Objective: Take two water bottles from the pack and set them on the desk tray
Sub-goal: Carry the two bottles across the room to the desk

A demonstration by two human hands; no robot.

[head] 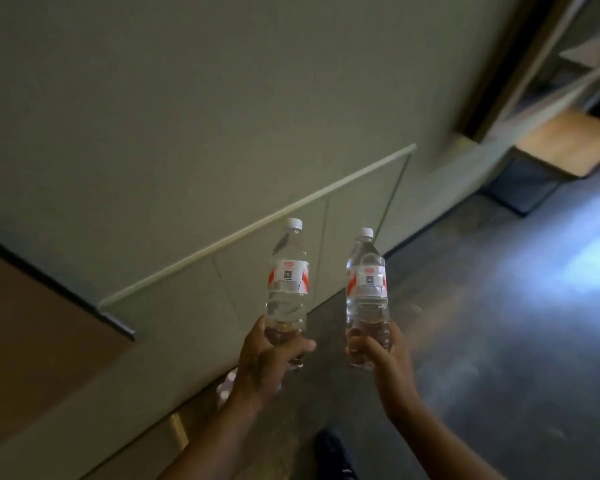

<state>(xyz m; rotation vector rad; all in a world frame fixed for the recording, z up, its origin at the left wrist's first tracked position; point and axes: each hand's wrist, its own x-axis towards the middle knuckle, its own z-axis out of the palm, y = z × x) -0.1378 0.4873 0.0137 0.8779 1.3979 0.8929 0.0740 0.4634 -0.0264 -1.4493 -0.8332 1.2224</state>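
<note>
Both forearms are raised. One bottle (286,282) is gripped by the left hand (269,355), another bottle (367,292) at 3 o'clock by the right hand (378,351). Carrying is judged underway; the tray, unseen, must be found.

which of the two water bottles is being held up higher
The bottle in the left hand: that left bottle has its white cap a little higher in view than the right bottle, gripped by the right hand.
</note>
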